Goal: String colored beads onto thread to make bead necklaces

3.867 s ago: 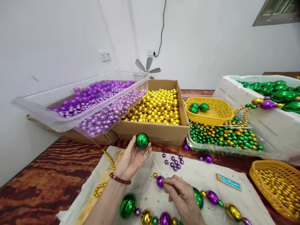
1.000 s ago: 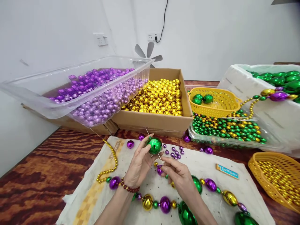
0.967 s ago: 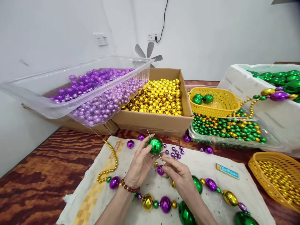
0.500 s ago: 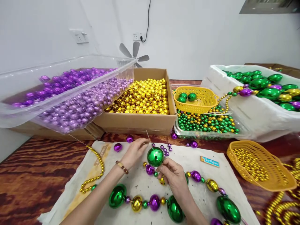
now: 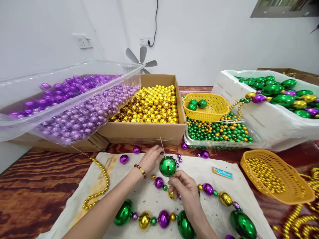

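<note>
My right hand pinches the underside of a large shiny green bead, holding it upright above the cloth. A thin stiff wire rises from the bead's top, where a small green bead sits. Closed fingers of my left hand are at the wire, just above the large bead; their tips are partly hidden, so what they grip is unclear. Around my hands lies a strand of green, purple and gold beads, including a purple bead and a gold bead.
White cloth covers the table's middle. Behind it stand a clear bin of purple beads, a cardboard box of gold beads and a white foam box. Yellow baskets are at right. A gold bead string lies left.
A small green bead now shows on the wire above the large green bead. My left hand has moved slightly right and in closer to the wire. The view has shifted slightly.
</note>
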